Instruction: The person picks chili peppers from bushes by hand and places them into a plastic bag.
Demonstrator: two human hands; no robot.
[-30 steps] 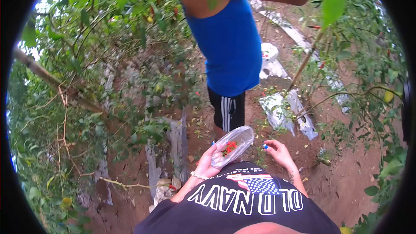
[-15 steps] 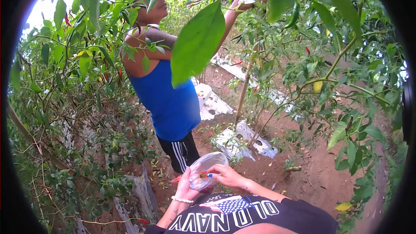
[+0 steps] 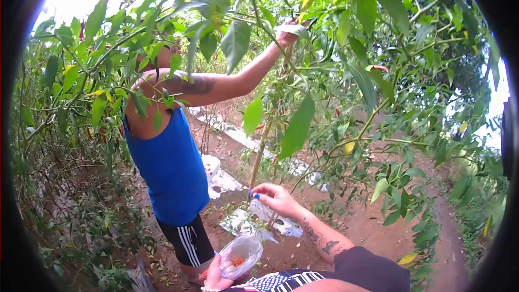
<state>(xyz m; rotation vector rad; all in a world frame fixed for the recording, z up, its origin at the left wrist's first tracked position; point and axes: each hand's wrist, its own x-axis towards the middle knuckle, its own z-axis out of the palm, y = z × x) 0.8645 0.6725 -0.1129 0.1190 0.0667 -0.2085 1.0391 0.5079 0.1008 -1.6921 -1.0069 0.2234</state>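
Nearest to my remote view, along the lower edge, is the dark shirt (image 3: pixel 373 270) of the wearer, and some big leaves (image 3: pixel 298 125) hang close before the camera. Just beyond the shirt, the left hand (image 3: pixel 215 276) has its grip pressed on the left side of a clear plastic bag (image 3: pixel 250 251). The red chilies (image 3: pixel 236 261) lie inside this bag, just to the right of the left grip. The right hand (image 3: pixel 277 200) is a little farther out, above the bag and apart from it, with its fingers bent toward the thumb; I cannot tell whether this grip pinches some small thing. Past the hands, on the left, stands another person (image 3: pixel 170 173) in a blue top, with one raised hand (image 3: pixel 292 28) among the leaves. Behind this person I see a white container (image 3: pixel 211 165) near a thin wooden stake (image 3: pixel 258 157), over brown soil.
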